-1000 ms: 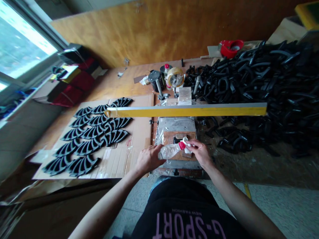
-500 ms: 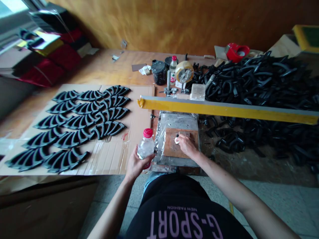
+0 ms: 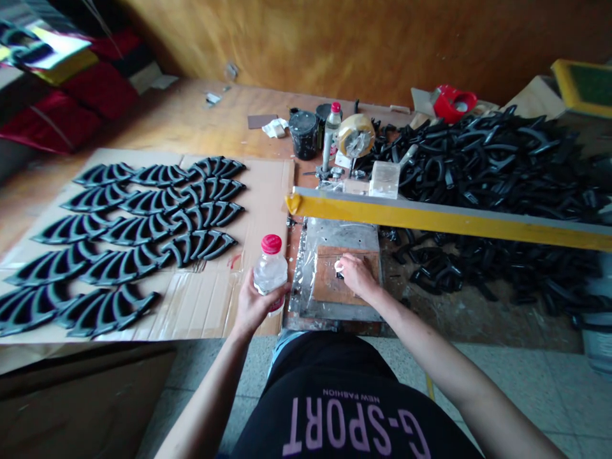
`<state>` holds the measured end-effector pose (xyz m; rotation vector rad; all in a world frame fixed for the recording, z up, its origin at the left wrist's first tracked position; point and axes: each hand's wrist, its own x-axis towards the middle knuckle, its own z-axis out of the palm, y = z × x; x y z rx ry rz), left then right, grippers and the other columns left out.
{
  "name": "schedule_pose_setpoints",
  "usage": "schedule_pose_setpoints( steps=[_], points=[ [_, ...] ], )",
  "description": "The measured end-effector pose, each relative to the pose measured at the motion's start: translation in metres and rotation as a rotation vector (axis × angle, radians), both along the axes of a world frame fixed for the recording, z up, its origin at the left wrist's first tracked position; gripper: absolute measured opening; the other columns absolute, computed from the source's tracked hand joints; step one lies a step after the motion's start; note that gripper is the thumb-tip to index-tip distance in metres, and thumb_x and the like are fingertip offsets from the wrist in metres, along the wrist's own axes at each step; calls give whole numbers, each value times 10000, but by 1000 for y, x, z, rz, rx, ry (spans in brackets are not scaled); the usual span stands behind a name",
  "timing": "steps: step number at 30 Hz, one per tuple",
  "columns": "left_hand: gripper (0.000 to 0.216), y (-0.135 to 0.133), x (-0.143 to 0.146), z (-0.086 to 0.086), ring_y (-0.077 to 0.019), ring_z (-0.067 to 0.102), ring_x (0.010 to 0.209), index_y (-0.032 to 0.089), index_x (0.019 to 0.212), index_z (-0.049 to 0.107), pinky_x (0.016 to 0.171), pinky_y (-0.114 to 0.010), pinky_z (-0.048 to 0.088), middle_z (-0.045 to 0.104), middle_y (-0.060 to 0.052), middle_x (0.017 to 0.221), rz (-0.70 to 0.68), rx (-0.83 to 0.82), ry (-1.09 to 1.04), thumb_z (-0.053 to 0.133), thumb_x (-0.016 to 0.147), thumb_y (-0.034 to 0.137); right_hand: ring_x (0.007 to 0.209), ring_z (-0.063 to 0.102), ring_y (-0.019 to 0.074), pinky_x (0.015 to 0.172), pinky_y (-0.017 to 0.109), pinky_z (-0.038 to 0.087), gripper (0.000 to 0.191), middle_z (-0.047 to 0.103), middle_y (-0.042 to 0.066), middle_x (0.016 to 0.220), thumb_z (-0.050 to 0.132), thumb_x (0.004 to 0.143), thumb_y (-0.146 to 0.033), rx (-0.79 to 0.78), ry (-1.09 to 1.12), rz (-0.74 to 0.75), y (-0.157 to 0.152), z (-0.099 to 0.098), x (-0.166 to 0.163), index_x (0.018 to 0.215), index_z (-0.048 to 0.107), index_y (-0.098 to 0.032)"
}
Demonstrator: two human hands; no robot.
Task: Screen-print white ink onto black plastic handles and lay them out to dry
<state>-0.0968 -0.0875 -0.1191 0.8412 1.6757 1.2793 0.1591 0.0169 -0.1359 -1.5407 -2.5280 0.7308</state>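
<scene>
My left hand is wrapped round a small clear plastic bottle with a red cap, held upright at the near edge of the cardboard sheet. My right hand is closed on a small white wad and presses it onto the brown block in the middle of a metal jig plate wrapped in clear film. Just beyond the jig a long yellow bar runs off to the right.
Rows of black curved plastic parts lie on the cardboard at left. A big heap of black handles fills the right. A black can, a second bottle, a tape roll and a red dispenser stand at the back.
A second ago both hands held the bottle tilted over the jig. Since then the left hand has carried it upright to the left, and the right hand has dropped onto the brown block.
</scene>
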Motion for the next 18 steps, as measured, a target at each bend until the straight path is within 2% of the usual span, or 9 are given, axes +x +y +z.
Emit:
schedule_pose_setpoints(
  steps=[3, 6, 10, 13, 18],
  points=[
    [612, 9, -3, -1, -178, 642, 797, 194, 1069, 570, 817, -353, 521, 659, -14, 927, -1, 25, 10, 859, 539, 298, 900, 638, 176, 784, 236, 424, 283, 685, 76, 944, 490, 789, 5, -62, -66, 58, -10, 0, 1, 883, 702, -156],
    [607, 18, -7, -2, -184, 640, 811, 214, 1084, 570, 840, -381, 519, 657, -14, 943, 3, 53, 18, 856, 557, 304, 845, 646, 174, 751, 237, 423, 195, 697, 60, 876, 553, 800, -66, -155, -65, 89, -11, 8, 7, 823, 714, -173],
    [625, 38, -13, 1, -179, 633, 806, 206, 1096, 576, 810, -351, 523, 664, -26, 948, 34, 109, 4, 863, 547, 286, 881, 638, 160, 776, 228, 419, 163, 701, 49, 930, 555, 846, -121, -79, 18, -70, 5, 17, 7, 860, 705, -184],
    [645, 63, -17, 7, -168, 630, 806, 186, 1107, 578, 801, -328, 524, 663, -30, 953, 78, 177, 12, 862, 535, 280, 916, 631, 161, 809, 227, 411, 199, 692, 65, 977, 508, 865, -82, -25, -31, -102, 10, 13, 1, 885, 682, -176],
    [662, 120, -27, 7, -144, 623, 804, 160, 1131, 558, 823, -324, 511, 658, -33, 966, 95, 328, 23, 840, 548, 300, 907, 652, 183, 777, 235, 412, 230, 706, 95, 953, 492, 830, -44, -115, -158, -32, -7, 8, -4, 897, 682, -155]
  ],
)
